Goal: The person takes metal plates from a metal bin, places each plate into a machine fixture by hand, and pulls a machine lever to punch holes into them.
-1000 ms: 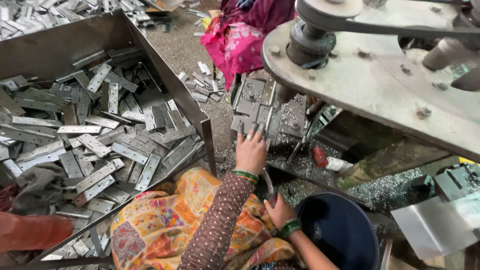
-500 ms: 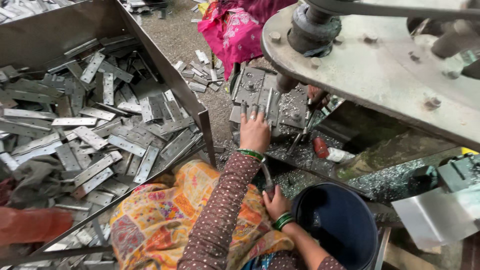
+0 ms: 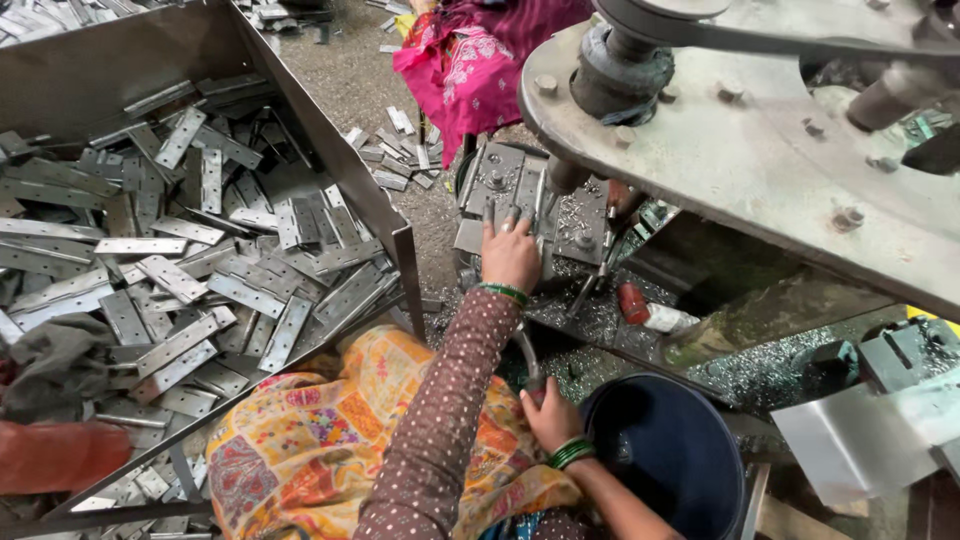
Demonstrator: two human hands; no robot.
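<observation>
Pressing down with fingers spread flat, the left hand (image 3: 510, 252) steadies a flat metal piece (image 3: 530, 205) on the press bed (image 3: 500, 175) at the centre of the frame, right under the punch (image 3: 566, 176) of the big grey machine (image 3: 740, 140). Lower down, the right hand (image 3: 548, 415) is curled shut around a curved lever handle (image 3: 527, 362) beside the dark blue bucket (image 3: 665, 450). From where I stand, doing this well looks to mean seating the piece square against its stops and keeping the fingertips (image 3: 500, 215) back from the punch line. The open metal bin (image 3: 330, 150) at upper left is heaped with drilled hinge plates (image 3: 180, 270); loose shavings (image 3: 590, 320) cover the bed below.
</observation>
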